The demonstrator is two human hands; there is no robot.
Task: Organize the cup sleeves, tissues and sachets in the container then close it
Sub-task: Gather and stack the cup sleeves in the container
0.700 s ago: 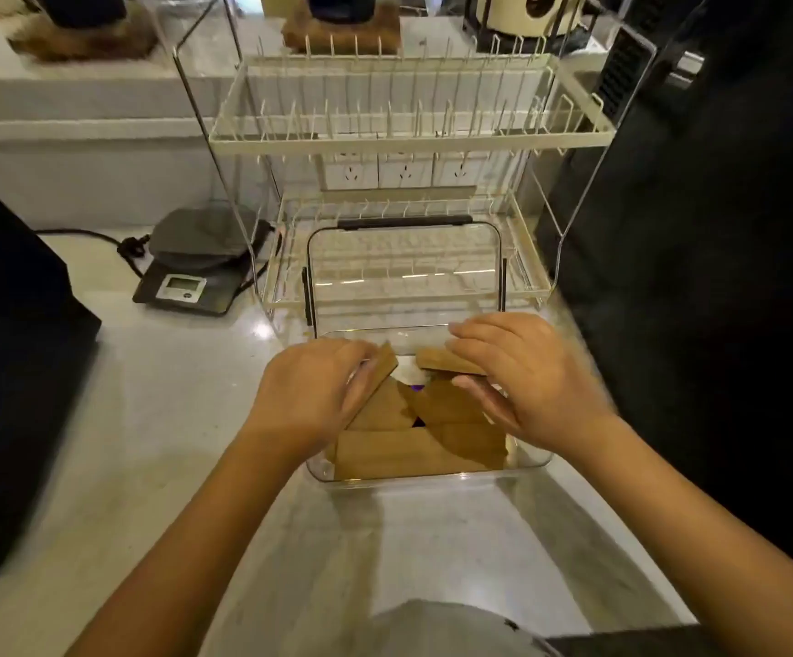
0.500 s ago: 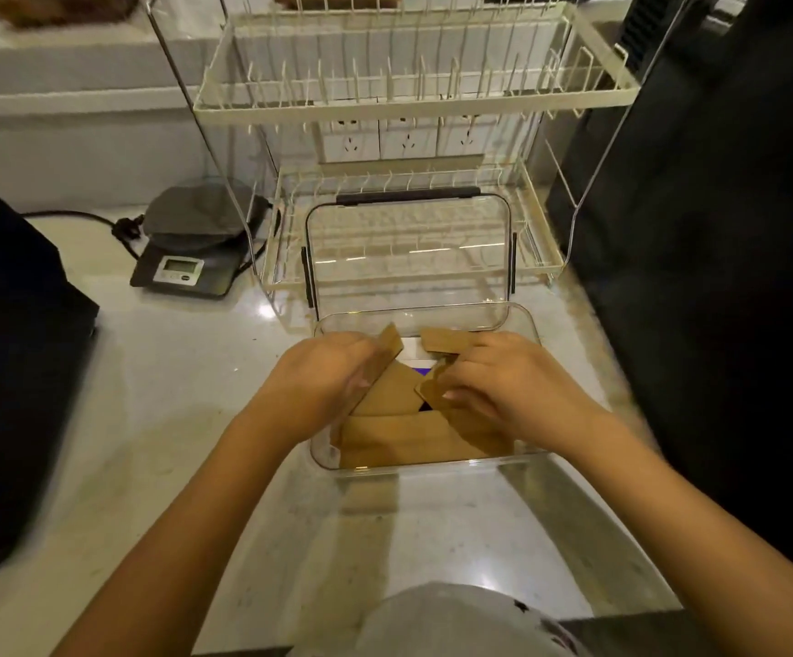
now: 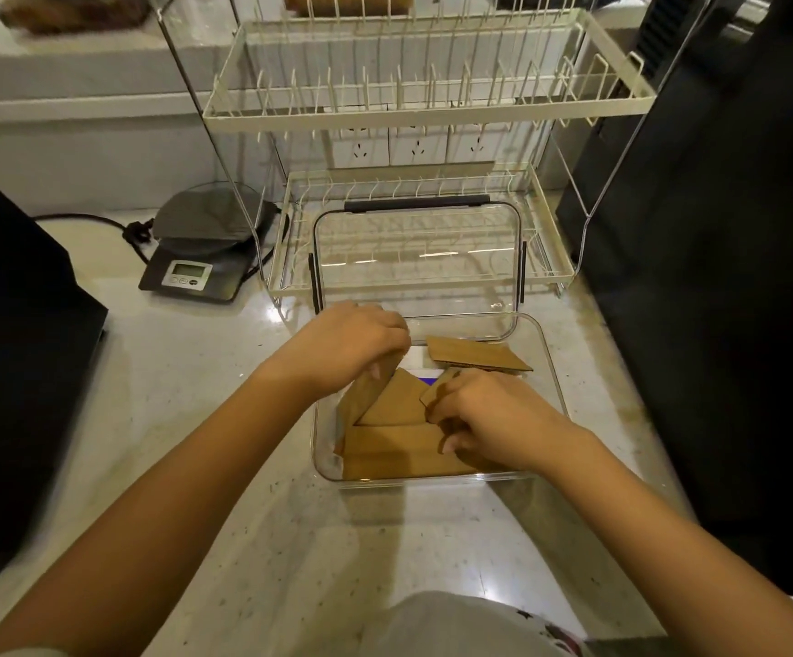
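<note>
Both hands had dropped deeper into the container [image 3: 556, 391]: left hand [image 3: 351, 346] and right hand [image 3: 489, 414] each pinched cup sleeves [image 3: 394, 448], sorting unfinished.

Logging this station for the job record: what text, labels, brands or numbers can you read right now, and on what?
None readable.
Kitchen scale: its display is too small and blurred to read.
Cardboard cup sleeves: plain, no print visible.
Clear container and its lid: no label visible.
</note>
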